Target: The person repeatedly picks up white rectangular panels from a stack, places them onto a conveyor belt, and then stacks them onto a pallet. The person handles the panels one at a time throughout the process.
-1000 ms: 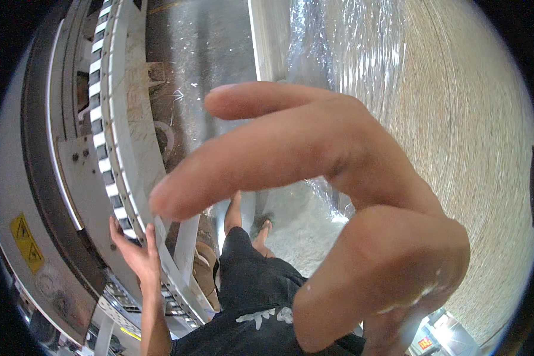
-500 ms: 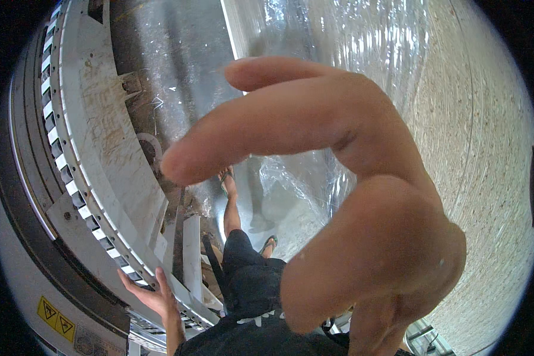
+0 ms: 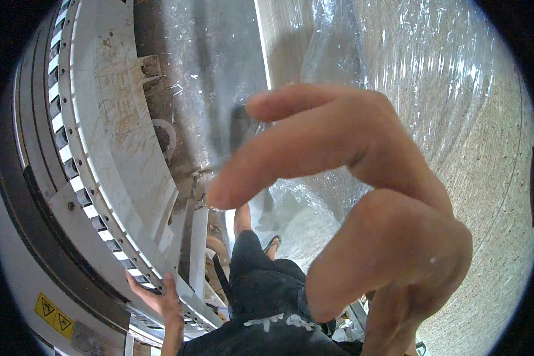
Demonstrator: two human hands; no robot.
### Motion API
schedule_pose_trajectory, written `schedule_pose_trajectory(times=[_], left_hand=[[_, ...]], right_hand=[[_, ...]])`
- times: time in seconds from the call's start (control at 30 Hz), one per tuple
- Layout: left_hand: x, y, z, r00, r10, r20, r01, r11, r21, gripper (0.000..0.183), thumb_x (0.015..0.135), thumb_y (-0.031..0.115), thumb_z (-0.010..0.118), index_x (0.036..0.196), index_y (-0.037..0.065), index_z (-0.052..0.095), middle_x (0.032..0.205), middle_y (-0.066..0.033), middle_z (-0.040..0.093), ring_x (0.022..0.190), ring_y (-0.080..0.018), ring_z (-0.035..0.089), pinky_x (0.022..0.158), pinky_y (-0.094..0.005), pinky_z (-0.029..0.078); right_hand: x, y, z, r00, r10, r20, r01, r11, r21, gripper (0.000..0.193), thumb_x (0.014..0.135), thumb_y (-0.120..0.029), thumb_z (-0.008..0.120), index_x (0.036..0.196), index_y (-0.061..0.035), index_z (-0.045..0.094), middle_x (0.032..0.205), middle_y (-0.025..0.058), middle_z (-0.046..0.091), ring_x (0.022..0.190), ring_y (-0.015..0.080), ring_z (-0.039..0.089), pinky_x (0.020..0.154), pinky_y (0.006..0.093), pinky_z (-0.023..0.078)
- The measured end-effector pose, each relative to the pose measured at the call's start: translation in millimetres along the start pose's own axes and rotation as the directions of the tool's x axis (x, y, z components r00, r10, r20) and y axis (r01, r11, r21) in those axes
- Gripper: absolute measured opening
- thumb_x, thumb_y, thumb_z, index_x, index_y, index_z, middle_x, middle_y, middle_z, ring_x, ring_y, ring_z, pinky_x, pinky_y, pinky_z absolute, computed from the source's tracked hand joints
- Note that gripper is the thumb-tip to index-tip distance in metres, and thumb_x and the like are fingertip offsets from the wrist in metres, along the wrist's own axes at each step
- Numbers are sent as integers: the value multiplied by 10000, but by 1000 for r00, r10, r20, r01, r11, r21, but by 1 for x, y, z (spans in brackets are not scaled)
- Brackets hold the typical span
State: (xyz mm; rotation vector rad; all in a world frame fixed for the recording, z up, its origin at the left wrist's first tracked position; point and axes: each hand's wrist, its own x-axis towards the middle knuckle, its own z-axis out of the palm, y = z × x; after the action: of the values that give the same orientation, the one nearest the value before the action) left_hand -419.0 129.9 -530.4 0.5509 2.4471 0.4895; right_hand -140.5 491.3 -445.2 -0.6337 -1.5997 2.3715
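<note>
My right hand [image 3: 368,219] is raised very close to the camera and fills the middle and right of the view. Its fingers stretch out to the left, the thumb is curled below them, and nothing is in it. My left hand [image 3: 160,299] lies low at the bottom, fingers spread on the rim of a curved white machine frame [image 3: 118,136]. Below the hands I see my black shorts [image 3: 267,285], a bare leg and a sandalled foot [image 3: 273,242].
A black-and-white toothed strip [image 3: 71,172] runs along the machine's curved edge. Yellow warning stickers [image 3: 53,312] sit on the grey housing at lower left. A large roll wrapped in clear plastic film [image 3: 433,101] rises on the right. A shiny metal plate [image 3: 213,65] lies between them.
My right hand has shifted right and a little lower in the view. The machine frame has slid leftward in the picture, and my left hand sits lower on its rim than a second ago.
</note>
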Motion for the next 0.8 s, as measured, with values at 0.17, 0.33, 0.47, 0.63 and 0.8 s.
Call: schedule_pose_trajectory(times=[0.17,0.33,0.47,0.63,0.8], left_hand=[[-1,-15,-3,997,75,13,-76,989,128,1089,817,282,862,1659,35,216,1676,-231,268,1560,-394,254,1282,-519,171],[-7,-16,4,993,104,-56,-97,988,118,1131,800,333,878,1661,29,212,1677,-234,281,1570,-403,243,1289,-517,165],[1,-11,-1,987,156,-35,-150,980,131,1119,794,255,866,1669,43,201,1654,-230,313,1528,-393,309,1276,-512,205],[-9,-28,-2,987,151,-54,-140,976,164,1053,821,105,798,1676,64,185,1635,-218,333,1491,-375,351,1257,-496,236],[-6,-29,-9,992,120,27,-123,982,141,1054,818,-14,757,1681,79,161,1632,-220,334,1482,-372,366,1252,-489,245]], right_hand=[[8,-4,-6,1000,4,24,-4,1000,5,355,939,-371,732,1017,-33,661,1233,161,678,1160,266,621,1014,389,471],[20,5,-1,995,32,92,-41,994,98,337,940,-357,727,1002,-34,655,1219,163,677,1143,263,623,1003,384,473],[27,32,54,974,-43,224,-41,932,359,323,941,-345,724,990,-34,650,1207,164,676,1130,261,624,994,380,475],[48,72,126,944,-145,298,-60,810,584,307,943,-331,720,975,-35,643,1192,166,675,1113,258,626,983,374,477],[56,79,141,959,-138,248,-52,774,631,291,944,-316,715,959,-36,637,1178,168,675,1096,255,627,972,369,480]])
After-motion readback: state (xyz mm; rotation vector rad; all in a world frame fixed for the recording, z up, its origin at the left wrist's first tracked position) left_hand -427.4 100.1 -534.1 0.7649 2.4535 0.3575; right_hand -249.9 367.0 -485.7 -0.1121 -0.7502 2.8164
